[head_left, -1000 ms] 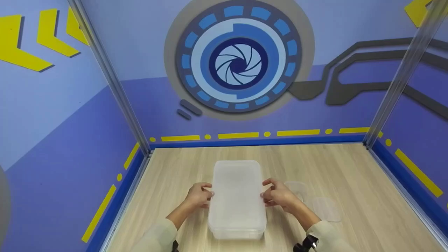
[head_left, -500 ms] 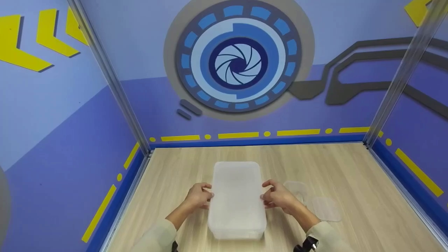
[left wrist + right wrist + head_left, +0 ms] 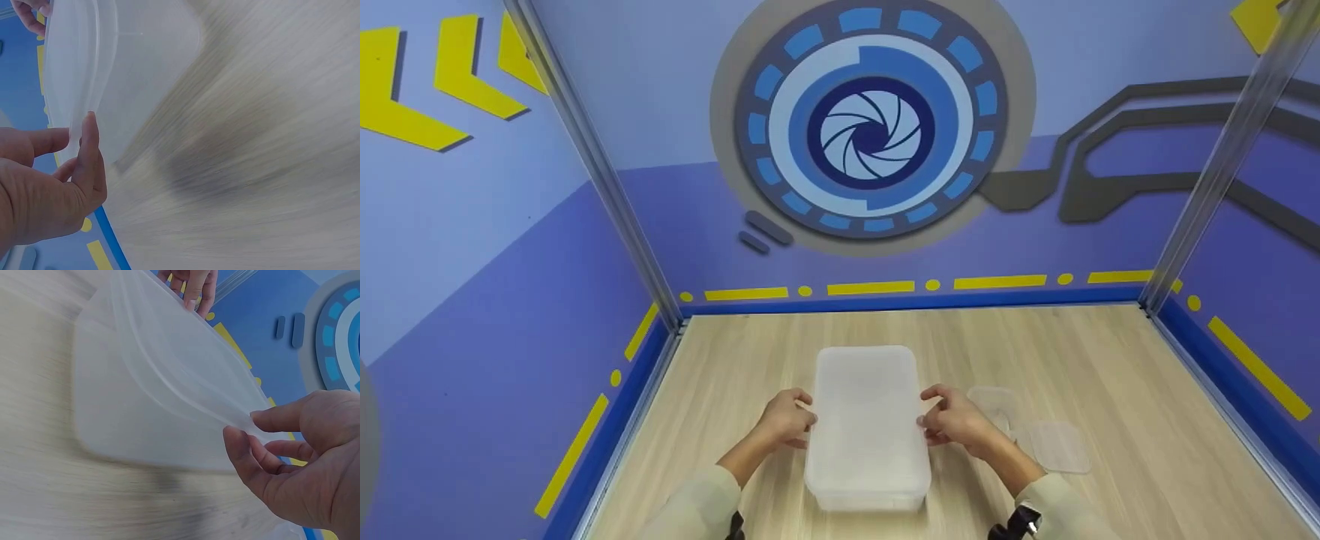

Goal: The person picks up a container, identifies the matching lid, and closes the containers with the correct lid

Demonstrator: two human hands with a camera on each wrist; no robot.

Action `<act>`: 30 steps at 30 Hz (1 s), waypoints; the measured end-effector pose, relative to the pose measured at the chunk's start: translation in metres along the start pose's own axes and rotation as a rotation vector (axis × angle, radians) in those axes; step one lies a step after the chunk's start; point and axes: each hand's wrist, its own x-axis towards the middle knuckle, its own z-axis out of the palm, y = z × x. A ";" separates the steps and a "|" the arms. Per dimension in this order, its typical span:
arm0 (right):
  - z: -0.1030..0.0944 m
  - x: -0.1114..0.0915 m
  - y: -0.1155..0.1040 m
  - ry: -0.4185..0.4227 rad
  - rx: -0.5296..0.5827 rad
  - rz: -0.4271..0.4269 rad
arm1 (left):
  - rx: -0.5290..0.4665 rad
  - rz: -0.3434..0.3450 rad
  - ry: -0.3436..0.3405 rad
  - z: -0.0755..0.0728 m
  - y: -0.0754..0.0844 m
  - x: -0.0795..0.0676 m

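Note:
A large rectangular plastic container (image 3: pixel 874 501) stands on the table, with a frosted white lid (image 3: pixel 870 416) over its top. At the left long side, my left hand (image 3: pixel 787 416) pinches the lid's rim between thumb and fingers. My right hand (image 3: pixel 958 421) pinches the opposite rim in the same way. In the left wrist view, fingertips (image 3: pixel 90 121) lie right along the lid's edge, beside the translucent container wall (image 3: pixel 146 73). Fingers and thumb meet at the lid's curved rim (image 3: pixel 163 379) in the right wrist view. The container's contents are hidden.
Right of the right hand lie a small clear rounded plastic piece (image 3: pixel 1059 448) and a similar one (image 3: pixel 992 401), partly behind the wrist. The wooden table (image 3: pixel 750 352) ends at a decorated back wall (image 3: pixel 660 225) and side panels.
Both hands keep their hold on the rim. In the head view, the lid's far edge appears very slightly lower than one second ago.

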 end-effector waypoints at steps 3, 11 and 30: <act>0.001 0.001 0.001 0.010 -0.017 -0.003 | -0.015 -0.003 -0.003 -0.001 -0.001 0.000; 0.005 -0.002 -0.004 0.024 -0.062 -0.001 | -0.008 -0.016 0.011 -0.001 -0.005 0.001; 0.009 -0.004 -0.001 0.032 -0.208 -0.056 | -0.044 -0.018 -0.014 0.001 -0.008 0.003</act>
